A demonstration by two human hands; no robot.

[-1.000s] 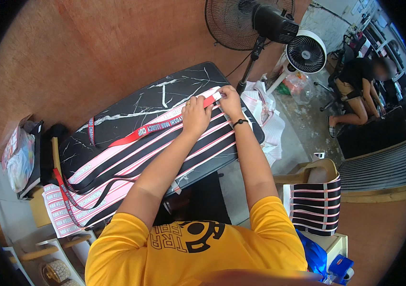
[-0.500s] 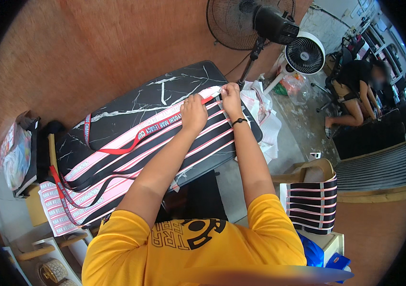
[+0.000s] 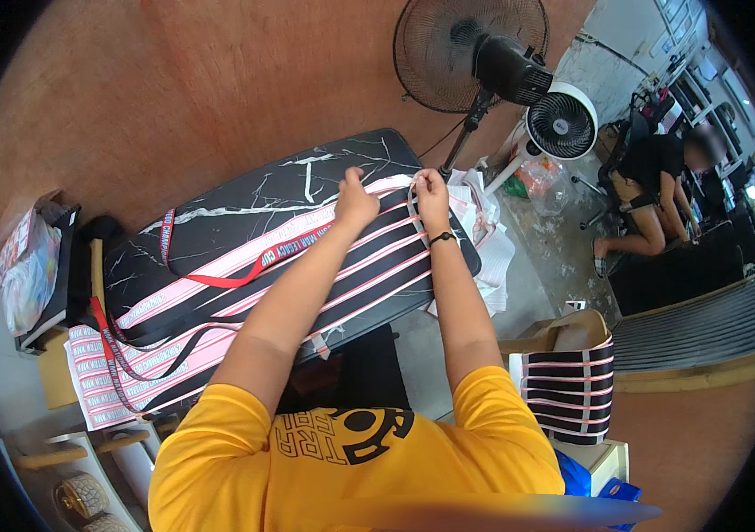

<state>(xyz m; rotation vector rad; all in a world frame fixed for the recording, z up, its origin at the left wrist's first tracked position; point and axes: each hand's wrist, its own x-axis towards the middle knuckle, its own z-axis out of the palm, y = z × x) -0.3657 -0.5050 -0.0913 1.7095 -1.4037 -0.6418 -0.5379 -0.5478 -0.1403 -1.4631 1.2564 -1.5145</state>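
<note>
On a black marble-patterned table (image 3: 244, 191) lies a long sheet of pink-and-white printed strips (image 3: 151, 310) alternating with black bands. A red and black lanyard ribbon (image 3: 258, 266) runs along it, with loops trailing at the left end. My right hand (image 3: 432, 199) is closed at the sheet's far right corner, pinching a pale strip end. Whether the ribbon's end is in that pinch is hidden. My left hand (image 3: 357, 199) hovers above the sheet's far edge, fingers partly curled but apart, with nothing seen in them. Its forearm covers part of the ribbon.
A black stand fan (image 3: 511, 66) and a white fan (image 3: 561, 121) stand beyond the table. Pale crumpled sheets (image 3: 488, 248) hang at its right end. A similar striped sheet (image 3: 568, 390) drapes over a wooden chair (image 3: 586, 328). A person (image 3: 657, 168) sits at the right.
My left hand has lifted off the ribbon and its fingers have curled. The right hand stays at the sheet's corner. The whole view has shifted slightly.
</note>
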